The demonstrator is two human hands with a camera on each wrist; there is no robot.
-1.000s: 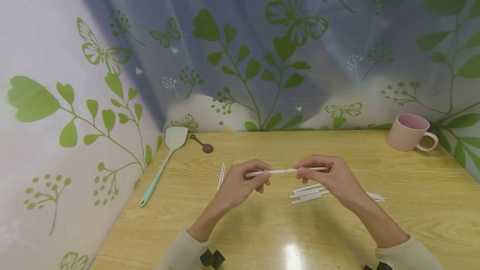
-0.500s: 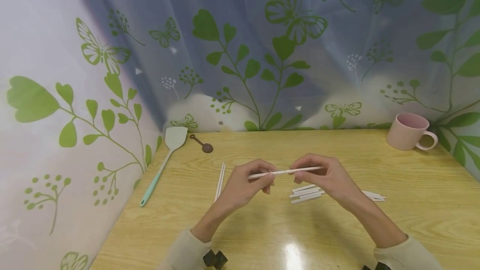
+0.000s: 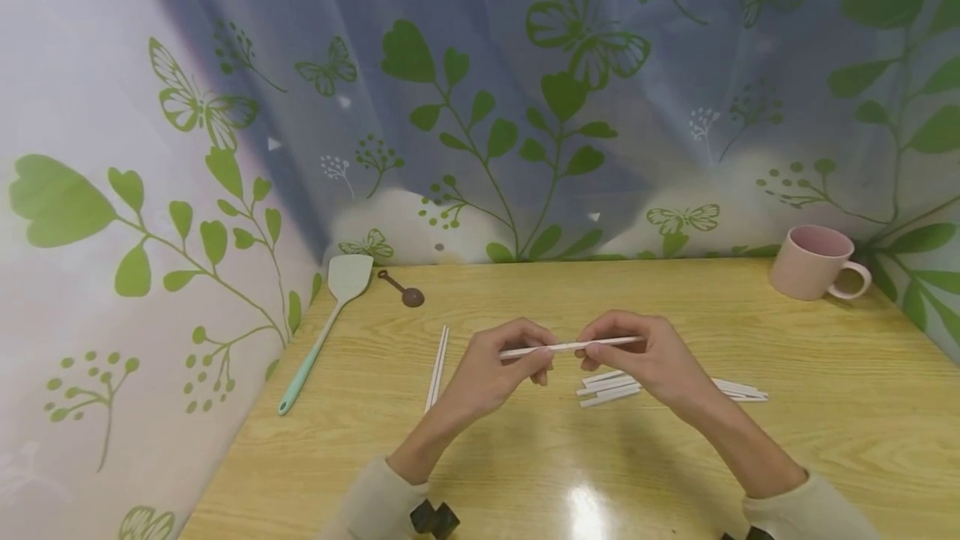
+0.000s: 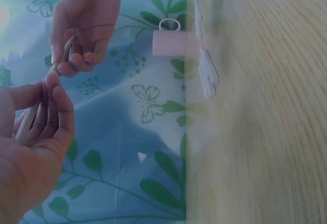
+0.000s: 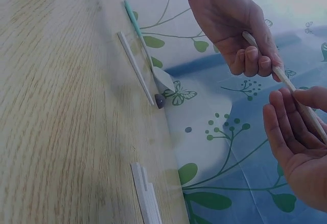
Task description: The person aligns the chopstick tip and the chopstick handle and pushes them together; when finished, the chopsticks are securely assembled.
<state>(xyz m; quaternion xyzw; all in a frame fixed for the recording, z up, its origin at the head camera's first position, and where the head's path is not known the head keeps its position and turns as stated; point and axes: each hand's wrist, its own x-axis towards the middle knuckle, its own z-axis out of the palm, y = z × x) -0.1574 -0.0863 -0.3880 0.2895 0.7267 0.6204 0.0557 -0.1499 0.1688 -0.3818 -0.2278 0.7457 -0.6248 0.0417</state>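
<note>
A thin white chopstick (image 3: 566,347) is held level above the table, with both hands on it. My left hand (image 3: 487,361) pinches its left part between thumb and fingers. On its right part, the thumb and fingers of my right hand (image 3: 648,352) pinch too. A short length shows between the two sets of fingertips. In the right wrist view the chopstick (image 5: 284,79) slants from one hand to the other. A pair of white chopsticks (image 3: 437,367) lies left of my left hand. Several white sticks (image 3: 609,388) lie under my right hand, partly hidden by it.
A spatula (image 3: 324,336) with a green handle lies at the table's left edge. Close by is a small brown scoop (image 3: 411,297). The pink mug (image 3: 808,263) stands at the back right. A leaf-and-butterfly patterned curtain (image 3: 480,148) borders the wooden table (image 3: 570,457).
My hands have drawn slightly closer together along the chopstick, and less of it shows between them. More of the pair on the left now shows beside my left hand.
</note>
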